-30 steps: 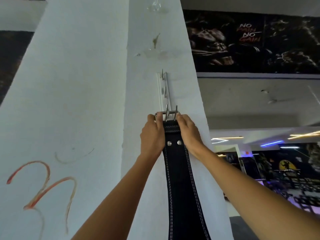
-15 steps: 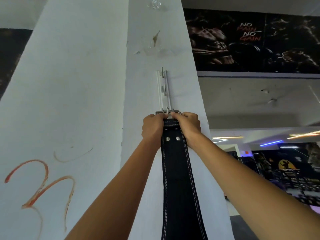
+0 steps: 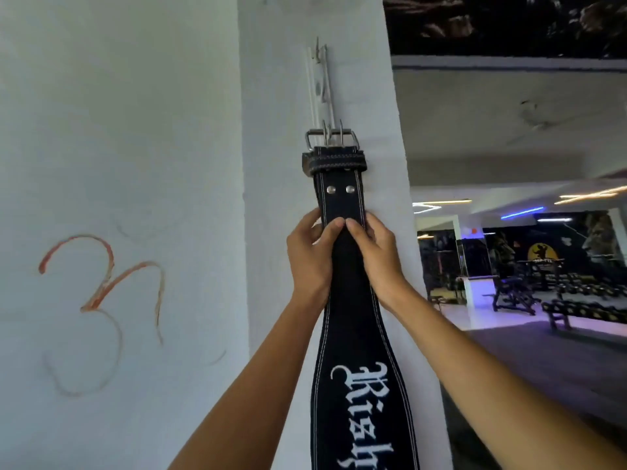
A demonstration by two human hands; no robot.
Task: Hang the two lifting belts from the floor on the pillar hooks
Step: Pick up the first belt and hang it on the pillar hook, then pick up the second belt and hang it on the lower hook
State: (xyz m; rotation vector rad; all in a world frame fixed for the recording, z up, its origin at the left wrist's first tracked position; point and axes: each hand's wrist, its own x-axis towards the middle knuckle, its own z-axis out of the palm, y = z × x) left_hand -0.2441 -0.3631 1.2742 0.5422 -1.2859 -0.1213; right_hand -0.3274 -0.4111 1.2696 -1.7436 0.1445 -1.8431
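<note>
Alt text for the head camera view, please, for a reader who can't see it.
A black lifting belt hangs down a white pillar, its metal buckle at the bottom of a wall hook rack. The left hand and right hand grip the strap just below the buckle; a dim gym lies beyond.

Your black belt (image 3: 342,205), white-stitched with white lettering, hangs straight down the white pillar (image 3: 281,164), its steel buckle (image 3: 331,140) caught on the hook rack (image 3: 320,86).
</note>
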